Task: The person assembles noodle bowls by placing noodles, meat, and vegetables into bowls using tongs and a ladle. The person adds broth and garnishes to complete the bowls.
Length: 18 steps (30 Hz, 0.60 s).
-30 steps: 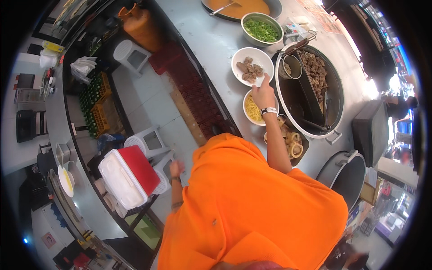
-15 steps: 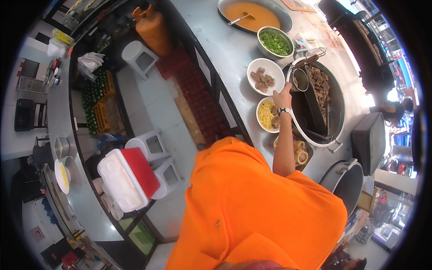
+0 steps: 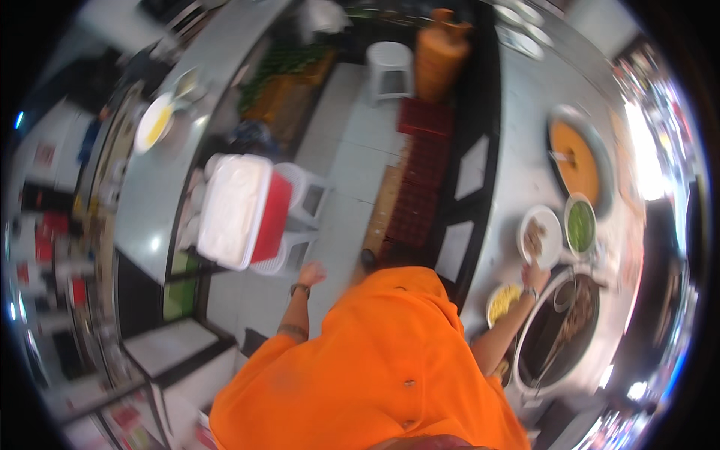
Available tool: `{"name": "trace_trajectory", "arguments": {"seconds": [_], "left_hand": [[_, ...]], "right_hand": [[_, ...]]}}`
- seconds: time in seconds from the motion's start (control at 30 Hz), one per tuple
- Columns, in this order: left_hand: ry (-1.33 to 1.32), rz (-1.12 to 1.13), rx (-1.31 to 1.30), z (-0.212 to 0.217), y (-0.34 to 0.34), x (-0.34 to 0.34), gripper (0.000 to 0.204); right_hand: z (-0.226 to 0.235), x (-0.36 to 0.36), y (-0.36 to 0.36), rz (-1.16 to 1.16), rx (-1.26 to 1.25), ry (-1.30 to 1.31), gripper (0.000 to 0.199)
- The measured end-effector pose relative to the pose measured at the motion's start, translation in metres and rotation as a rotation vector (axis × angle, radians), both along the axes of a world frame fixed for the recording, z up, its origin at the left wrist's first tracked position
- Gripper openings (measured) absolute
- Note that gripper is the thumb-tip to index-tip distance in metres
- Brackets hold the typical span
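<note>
My right hand (image 3: 534,277) grips the near rim of a white bowl (image 3: 551,234) with pieces of meat (image 3: 534,237) in it. Next to that bowl, closer to my body, is a second bowl with yellow noodles (image 3: 502,301). A large round pot (image 3: 530,352) holding cut meat lies just right of my right forearm. Beyond it stands a bowl of chopped green herbs (image 3: 580,226). My left hand (image 3: 312,274) hangs over the floor at my left side, holding nothing, its fingers loosely stretched and somewhat blurred.
A wide pan of orange sauce (image 3: 576,161) with a ladle sits farther along the steel counter (image 3: 525,112). To the left are a red and white cooler (image 3: 236,210) and white stools (image 3: 390,64). An orange gas cylinder (image 3: 441,56) and red crates (image 3: 424,172) line the counter's foot.
The view has swung left, so the counter now lies farther right. My left hand has come into sight. My right hand has moved onto the rim of the meat bowl.
</note>
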<state>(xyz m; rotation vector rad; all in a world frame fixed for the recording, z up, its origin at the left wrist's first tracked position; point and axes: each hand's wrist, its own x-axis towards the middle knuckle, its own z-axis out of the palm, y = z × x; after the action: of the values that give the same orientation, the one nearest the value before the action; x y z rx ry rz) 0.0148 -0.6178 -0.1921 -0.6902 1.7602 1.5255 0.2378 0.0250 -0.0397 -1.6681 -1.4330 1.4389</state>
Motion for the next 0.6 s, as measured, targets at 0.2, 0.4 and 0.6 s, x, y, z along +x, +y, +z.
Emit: {"name": "trace_trajectory", "arguments": {"seconds": [0.2,0.4,0.6], "left_hand": [[-0.185,0.064,0.023,0.001,0.04,0.02,0.029],[0.56,-0.949,-0.336,-0.05,0.079,0.069,0.031],[0.093,-0.589,-0.18,-0.049,0.085,0.079,0.039]], "right_hand": [[-0.009,-0.024,0.021,-0.042,-0.28,0.39,0.037],[-0.023,-0.057,0.044,-0.025,-0.312,0.655,0.037],[0.015,-0.145,0.036,-0.076,-0.325,0.689,0.053]]}}
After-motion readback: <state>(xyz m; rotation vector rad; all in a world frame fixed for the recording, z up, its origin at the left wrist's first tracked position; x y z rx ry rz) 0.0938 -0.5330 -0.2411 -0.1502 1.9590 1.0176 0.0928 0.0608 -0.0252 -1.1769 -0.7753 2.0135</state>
